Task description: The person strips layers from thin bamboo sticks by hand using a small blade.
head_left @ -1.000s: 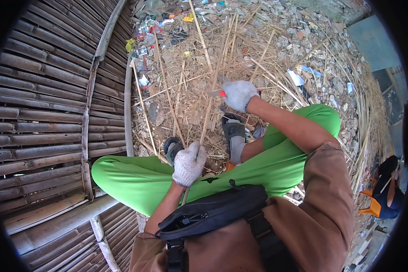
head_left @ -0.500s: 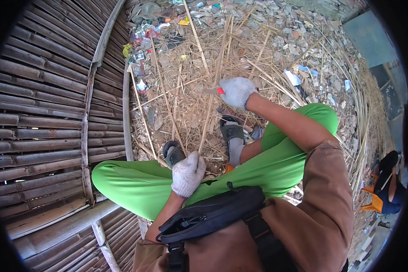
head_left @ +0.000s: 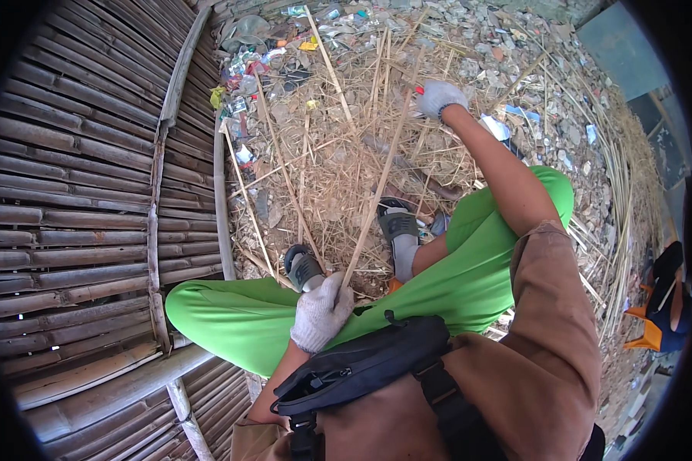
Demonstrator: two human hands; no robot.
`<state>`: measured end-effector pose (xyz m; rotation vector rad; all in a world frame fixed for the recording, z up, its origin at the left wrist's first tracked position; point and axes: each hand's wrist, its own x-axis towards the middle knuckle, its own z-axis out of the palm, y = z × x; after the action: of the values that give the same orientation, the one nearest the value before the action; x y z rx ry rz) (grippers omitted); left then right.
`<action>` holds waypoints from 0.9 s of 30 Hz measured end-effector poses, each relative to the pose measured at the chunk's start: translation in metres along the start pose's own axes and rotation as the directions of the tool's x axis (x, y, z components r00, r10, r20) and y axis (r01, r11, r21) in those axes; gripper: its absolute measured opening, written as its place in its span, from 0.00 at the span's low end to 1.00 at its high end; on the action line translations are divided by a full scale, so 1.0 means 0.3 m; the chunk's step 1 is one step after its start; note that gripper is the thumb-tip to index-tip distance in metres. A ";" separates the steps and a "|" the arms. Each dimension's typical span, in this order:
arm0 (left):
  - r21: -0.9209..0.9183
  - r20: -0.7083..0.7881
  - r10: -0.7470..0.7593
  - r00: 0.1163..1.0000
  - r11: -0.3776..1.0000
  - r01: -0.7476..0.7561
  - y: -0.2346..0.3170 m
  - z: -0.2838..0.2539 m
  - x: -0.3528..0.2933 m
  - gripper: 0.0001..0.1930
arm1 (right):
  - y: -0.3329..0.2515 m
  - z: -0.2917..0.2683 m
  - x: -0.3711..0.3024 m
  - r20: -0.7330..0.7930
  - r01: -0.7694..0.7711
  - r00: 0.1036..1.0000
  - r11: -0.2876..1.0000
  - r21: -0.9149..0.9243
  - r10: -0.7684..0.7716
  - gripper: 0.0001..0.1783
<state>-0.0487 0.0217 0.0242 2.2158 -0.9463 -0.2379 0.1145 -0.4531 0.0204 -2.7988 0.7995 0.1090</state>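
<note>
Left hand, gloved, clenches the near end of a long bamboo strip above our green trousers; we grip its far end with our right hand, over the straw-littered ground.

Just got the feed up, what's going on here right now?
A seated person in green trousers holds a long thin bamboo strip between both gloved hands. The left hand has its grip on the near end at the knee; the right hand, arm stretched out, grips the far end along with a red-handled tool, mostly hidden. Bamboo slivers litter the ground, with a bamboo-slat platform to the left.
</note>
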 end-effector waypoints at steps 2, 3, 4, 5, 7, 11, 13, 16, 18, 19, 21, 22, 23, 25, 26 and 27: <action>-0.132 0.048 -0.102 0.994 0.985 0.108 0.011 -0.016 0.041 0.15 | 0.026 0.027 0.011 0.018 -0.045 0.999 0.998 0.048 0.044 0.25; -0.259 0.108 -0.200 0.974 0.940 0.222 0.017 -0.025 0.069 0.17 | 0.016 0.059 -0.001 0.064 -0.024 0.998 0.995 0.094 0.018 0.26; -0.263 0.105 -0.201 0.974 0.939 0.222 0.011 -0.020 0.094 0.17 | 0.024 0.098 -0.007 0.108 -0.010 0.994 0.991 0.135 -0.004 0.27; -0.300 0.125 -0.214 0.969 0.923 0.242 -0.003 -0.009 0.122 0.17 | 0.023 0.141 -0.009 0.136 0.060 0.988 0.988 0.139 -0.079 0.27; -0.499 0.298 -0.395 0.869 0.712 0.495 -0.052 0.024 0.153 0.16 | -0.031 0.219 -0.043 0.164 0.178 0.967 0.977 0.121 -0.196 0.26; -0.601 0.385 -0.509 0.770 0.495 0.627 -0.133 0.058 0.143 0.17 | -0.188 0.274 -0.276 0.189 0.397 0.882 0.896 0.197 -0.432 0.21; -0.628 0.390 -0.509 0.767 0.463 0.626 -0.140 0.082 0.142 0.17 | -0.198 0.326 -0.350 0.224 0.453 0.848 0.876 0.164 -0.480 0.20; -0.674 0.379 -0.532 0.757 0.401 0.620 -0.152 0.100 0.128 0.20 | -0.247 0.375 -0.436 0.279 0.544 0.787 0.832 0.108 -0.551 0.19; -0.667 0.383 -0.549 0.743 0.392 0.634 -0.155 0.100 0.129 0.20 | -0.280 0.388 -0.493 0.303 0.573 0.767 0.816 0.074 -0.566 0.18; -0.640 0.378 -0.571 0.729 0.408 0.651 -0.155 0.095 0.128 0.19 | -0.300 0.394 -0.516 0.315 0.590 0.745 0.801 0.098 -0.587 0.18; -0.634 0.373 -0.575 0.728 0.415 0.653 -0.159 0.090 0.126 0.18 | -0.340 0.378 -0.578 0.351 0.661 0.666 0.739 0.132 -0.658 0.16; -0.623 0.370 -0.578 0.727 0.426 0.656 -0.163 0.089 0.120 0.18 | -0.356 0.364 -0.606 0.357 0.665 0.659 0.735 0.134 -0.662 0.16; -0.625 0.369 -0.585 0.723 0.420 0.659 -0.169 0.093 0.113 0.18 | -0.371 0.352 -0.630 0.381 0.673 0.640 0.726 0.141 -0.667 0.16; -0.622 0.308 -0.549 0.777 0.502 0.601 -0.181 0.108 0.101 0.17 | -0.374 0.331 -0.626 0.421 0.687 0.629 0.721 0.090 -0.653 0.16; -0.623 0.309 -0.552 0.775 0.498 0.603 -0.190 0.115 0.089 0.17 | -0.360 0.347 -0.588 0.425 0.688 0.627 0.720 0.092 -0.654 0.16; -0.586 0.283 -0.545 0.790 0.553 0.592 -0.197 0.129 0.087 0.18 | -0.327 0.370 -0.532 0.398 0.639 0.695 0.768 0.040 -0.599 0.16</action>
<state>-0.0129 0.0116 -0.0412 1.7587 -0.0614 -0.8238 0.0299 -0.2640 -0.0468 -2.8233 -0.2770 0.5786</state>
